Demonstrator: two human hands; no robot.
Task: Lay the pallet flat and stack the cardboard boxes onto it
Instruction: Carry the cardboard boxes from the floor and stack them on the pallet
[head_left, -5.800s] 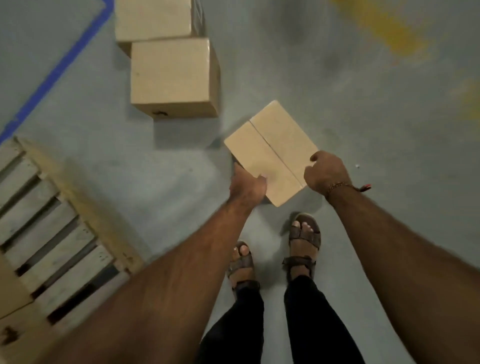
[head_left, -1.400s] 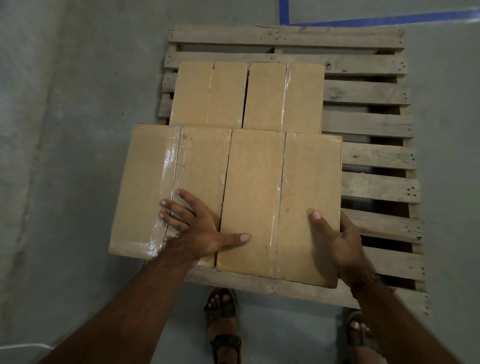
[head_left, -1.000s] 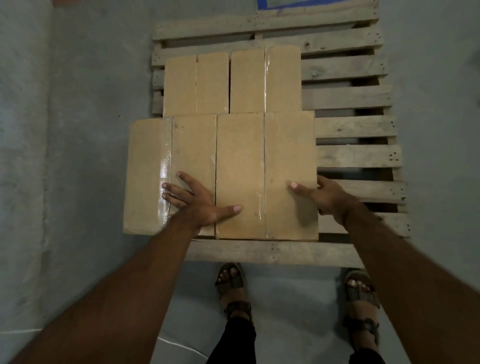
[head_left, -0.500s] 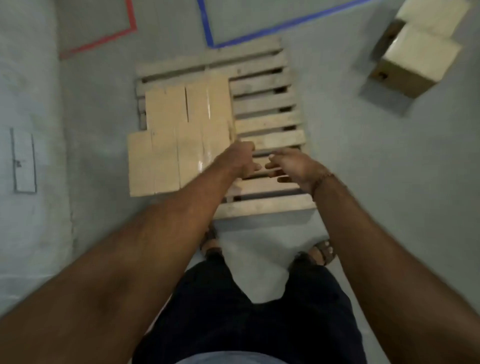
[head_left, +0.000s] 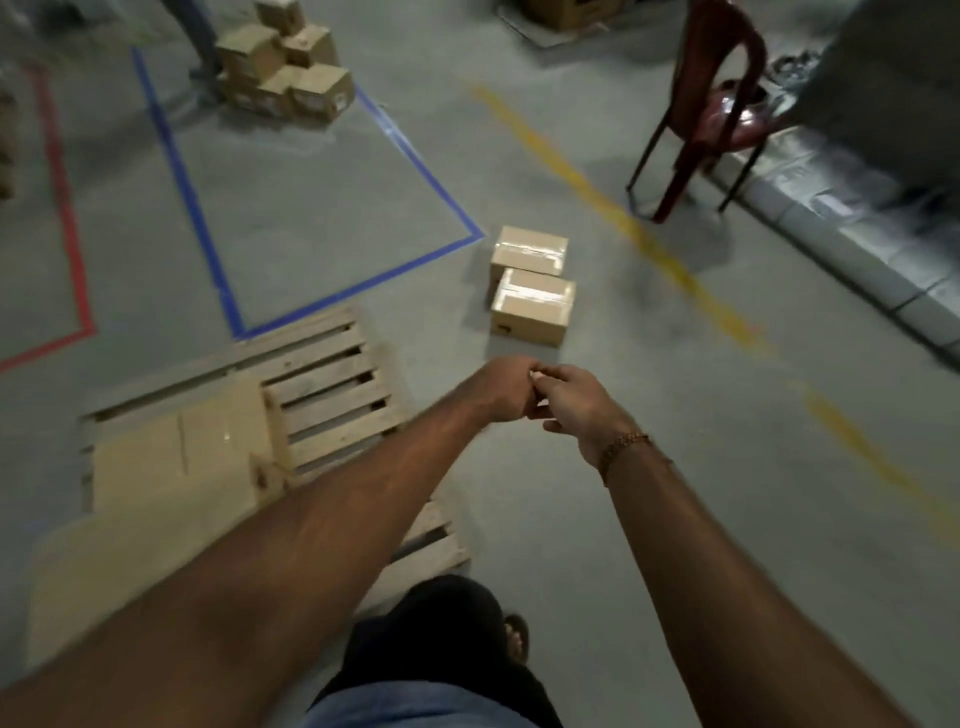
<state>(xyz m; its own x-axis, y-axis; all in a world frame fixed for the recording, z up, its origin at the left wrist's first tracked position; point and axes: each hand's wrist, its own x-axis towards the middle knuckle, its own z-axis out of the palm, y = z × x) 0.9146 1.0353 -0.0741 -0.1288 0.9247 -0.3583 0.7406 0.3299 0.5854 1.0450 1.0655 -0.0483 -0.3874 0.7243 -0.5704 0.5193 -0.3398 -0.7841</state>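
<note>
Pallet (head_left: 332, 358) lies flat on the concrete floor (head_left: 623, 493) at lower left, slats up, and cardboard boxes (head_left: 182, 452) already cover its near-left part, one hanging out past the pallet's edge. Two more boxes sit on the floor just ahead: the nearer box (head_left: 532, 312) touching the farther box (head_left: 529, 250), both taped shut and well apart from the pallet. Both arms reach out in front, left hand (head_left: 501, 387) and right hand (head_left: 574, 402) meeting at mid-frame, fingers loosely curled and touching each other, gripping nothing. A bracelet (head_left: 621, 447) shows on the right wrist.

Judging by this, the person is heading for the nearer box. The risks from here: the two boxes sit flush, so lifting one could drag or tip its neighbour. The overhanging box on the pallet looks poorly supported; stacking weight on it could tilt it off. The pallet corner sits close to the walking line, a trip hazard on the way back with a load. Beyond stand a red plastic chair (head_left: 711, 104), a far pile of small cartons (head_left: 283, 73), and blue floor tape (head_left: 192, 197).
</note>
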